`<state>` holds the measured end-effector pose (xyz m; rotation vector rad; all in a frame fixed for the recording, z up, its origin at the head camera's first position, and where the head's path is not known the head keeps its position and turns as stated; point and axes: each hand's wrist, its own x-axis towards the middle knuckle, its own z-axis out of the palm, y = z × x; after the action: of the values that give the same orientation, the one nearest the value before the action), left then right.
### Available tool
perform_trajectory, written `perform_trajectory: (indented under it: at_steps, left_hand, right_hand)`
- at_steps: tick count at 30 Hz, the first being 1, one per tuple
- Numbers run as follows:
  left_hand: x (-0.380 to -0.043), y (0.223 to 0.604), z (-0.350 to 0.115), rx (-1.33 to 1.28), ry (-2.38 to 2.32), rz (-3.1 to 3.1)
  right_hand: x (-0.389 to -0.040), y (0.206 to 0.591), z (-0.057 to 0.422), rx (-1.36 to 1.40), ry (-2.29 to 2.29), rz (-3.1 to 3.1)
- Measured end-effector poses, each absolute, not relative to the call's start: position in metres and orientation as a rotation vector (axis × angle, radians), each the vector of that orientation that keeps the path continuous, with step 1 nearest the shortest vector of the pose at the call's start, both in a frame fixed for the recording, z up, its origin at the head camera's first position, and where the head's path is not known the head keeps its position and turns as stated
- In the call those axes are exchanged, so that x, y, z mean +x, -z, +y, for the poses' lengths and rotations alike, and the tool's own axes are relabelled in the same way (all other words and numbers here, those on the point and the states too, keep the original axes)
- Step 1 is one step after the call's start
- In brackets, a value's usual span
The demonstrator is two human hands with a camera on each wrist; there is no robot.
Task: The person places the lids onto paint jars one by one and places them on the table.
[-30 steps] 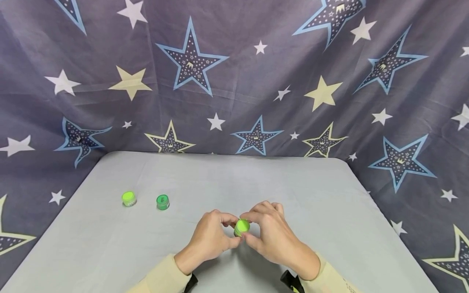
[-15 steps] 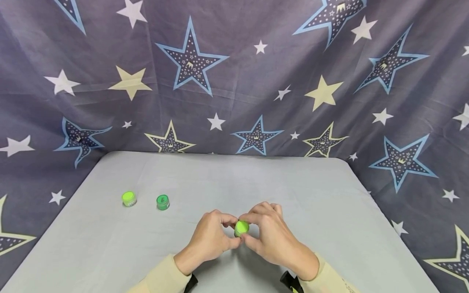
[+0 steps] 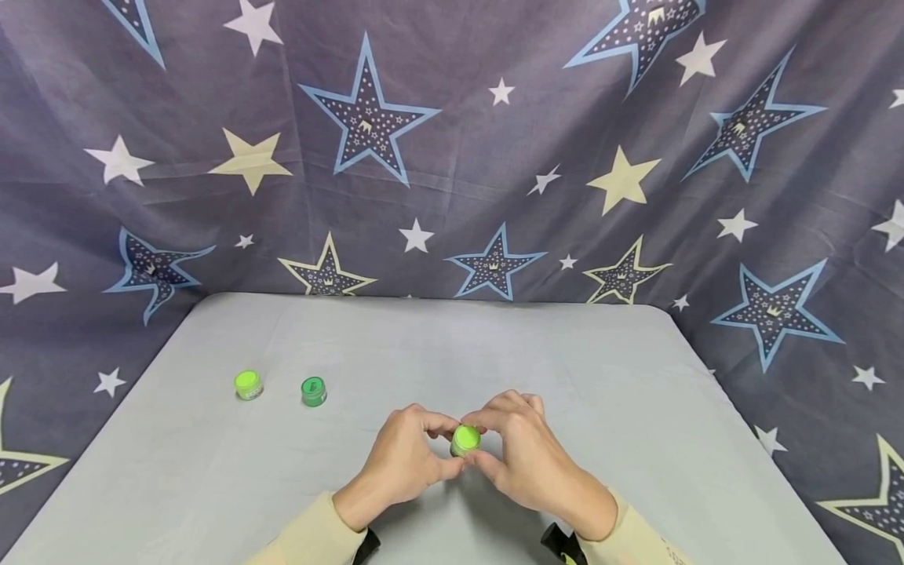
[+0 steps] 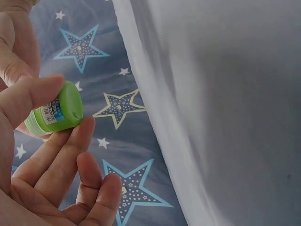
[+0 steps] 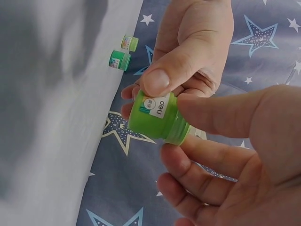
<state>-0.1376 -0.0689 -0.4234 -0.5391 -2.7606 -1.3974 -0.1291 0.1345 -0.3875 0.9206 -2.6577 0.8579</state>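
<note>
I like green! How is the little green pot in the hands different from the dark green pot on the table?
The held pot is bright lime green; the dark green pot is a deeper green. The held pot is gripped off the table between the left hand and right hand; the dark green pot stands alone on the table, untouched. Both are small, round, lidded pots with labels.

The little green jar [image 5: 155, 117] looks like smooth, slightly shiny plastic with a paper label, the counter [image 3: 438, 345] has a soft, matt grey cloth over it, and the star curtain [image 3: 452, 157] behind is thin, wrinkly cloth.
</note>
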Motion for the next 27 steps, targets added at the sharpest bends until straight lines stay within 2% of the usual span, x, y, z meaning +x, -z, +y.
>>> perform_trajectory:
  at_steps: [27]
  left_hand:
    - [-0.136,0.4204,-0.0685,-0.491,1.401,-2.72]
  right_hand:
    - [-0.1328,0.397,0.1309,0.792,-0.762,-2.55]
